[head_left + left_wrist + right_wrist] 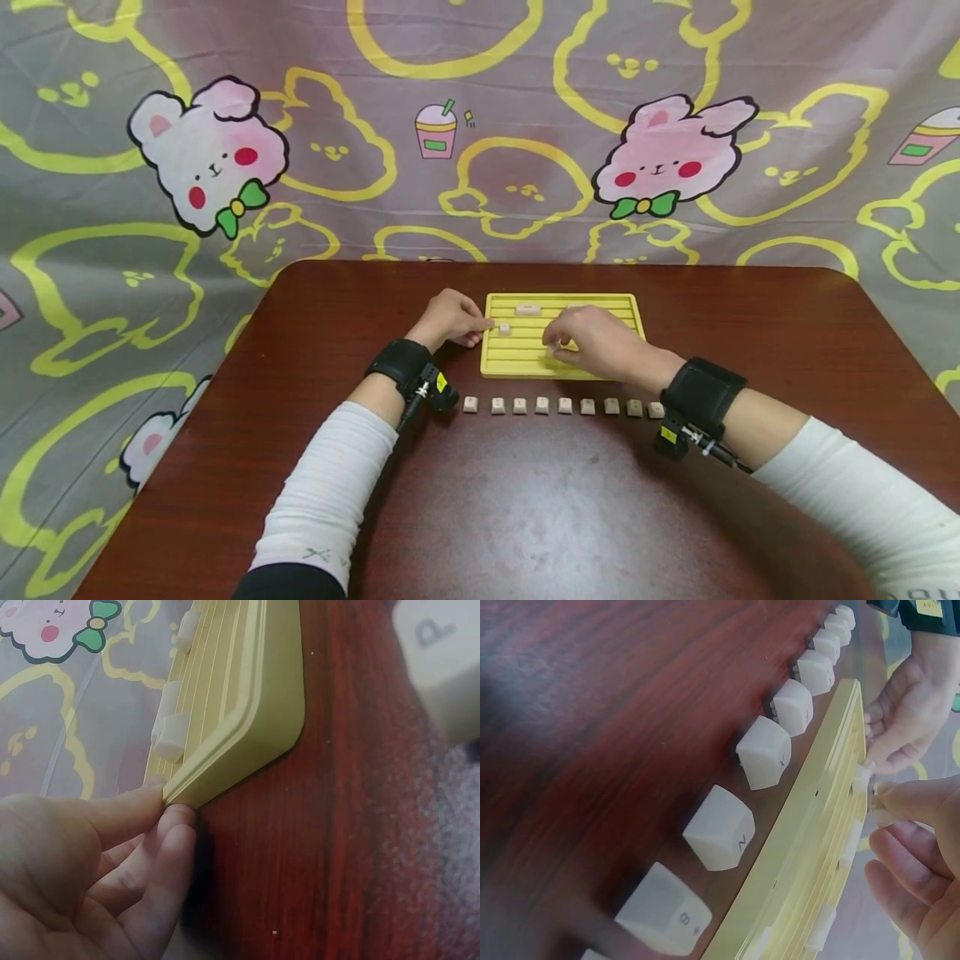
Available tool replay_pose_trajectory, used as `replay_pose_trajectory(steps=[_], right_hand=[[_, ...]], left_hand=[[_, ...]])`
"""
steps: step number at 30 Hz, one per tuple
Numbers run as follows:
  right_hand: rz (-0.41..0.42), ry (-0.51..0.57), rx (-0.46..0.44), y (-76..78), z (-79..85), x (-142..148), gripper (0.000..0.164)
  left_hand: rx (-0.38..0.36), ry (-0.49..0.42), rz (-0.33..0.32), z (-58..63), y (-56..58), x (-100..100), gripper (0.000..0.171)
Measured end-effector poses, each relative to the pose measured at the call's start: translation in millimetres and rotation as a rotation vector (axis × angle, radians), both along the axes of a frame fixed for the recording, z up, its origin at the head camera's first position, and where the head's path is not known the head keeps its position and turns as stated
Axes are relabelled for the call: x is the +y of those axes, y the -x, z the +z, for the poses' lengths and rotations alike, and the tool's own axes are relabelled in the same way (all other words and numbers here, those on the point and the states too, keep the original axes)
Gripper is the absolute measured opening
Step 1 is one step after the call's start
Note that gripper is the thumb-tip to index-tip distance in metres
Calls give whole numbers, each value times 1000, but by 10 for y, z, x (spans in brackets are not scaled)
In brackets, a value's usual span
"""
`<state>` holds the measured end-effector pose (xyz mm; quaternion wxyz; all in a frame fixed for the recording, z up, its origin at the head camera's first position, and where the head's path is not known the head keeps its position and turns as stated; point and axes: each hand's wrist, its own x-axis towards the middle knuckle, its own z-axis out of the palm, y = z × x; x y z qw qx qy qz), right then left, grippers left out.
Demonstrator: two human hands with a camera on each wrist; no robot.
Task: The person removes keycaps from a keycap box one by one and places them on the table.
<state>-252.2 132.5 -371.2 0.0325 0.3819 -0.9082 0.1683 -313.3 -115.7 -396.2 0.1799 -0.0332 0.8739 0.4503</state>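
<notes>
A yellow ridged tray lies on the table. My left hand pinches its left rim, which the left wrist view shows close up at a corner of the tray. Over the middle of the tray, my right hand holds a small pale keycap between thumb and fingertips, partly hidden by them. On the tray's ridges sit a small keycap near the left end and a longer keycap farther back. Another pale piece at the back is mostly covered by the right hand.
A row of several white keycaps stands on the dark red-brown table in front of the tray. Some bear printed characters, such as the keycap marked N. A patterned cloth hangs behind the table.
</notes>
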Motion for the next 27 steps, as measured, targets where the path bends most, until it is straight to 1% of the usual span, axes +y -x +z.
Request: replay_pose_trajectory(steps=[4,8,14,17,23,27], right_hand=[[7,-1,-9,-54,3,45,12],[-1,-13,-14,-126,2,93,15],[18,-26,4,-220,-16,171,15],[15,-24,-3,-255,-31,225,15],[-21,-14,-40,-303,-61,356,16],[-55,-19,-55,-336,-52,441,17]], left_hand=[[-8,-20,13,10,-13,1,19],[-3,-8,7,15,-23,7,19],[6,5,3,23,-28,9,20],[9,11,-1,20,-26,11,20],[4,-4,2,15,-16,9,20],[4,-3,-1,10,-17,8,21]])
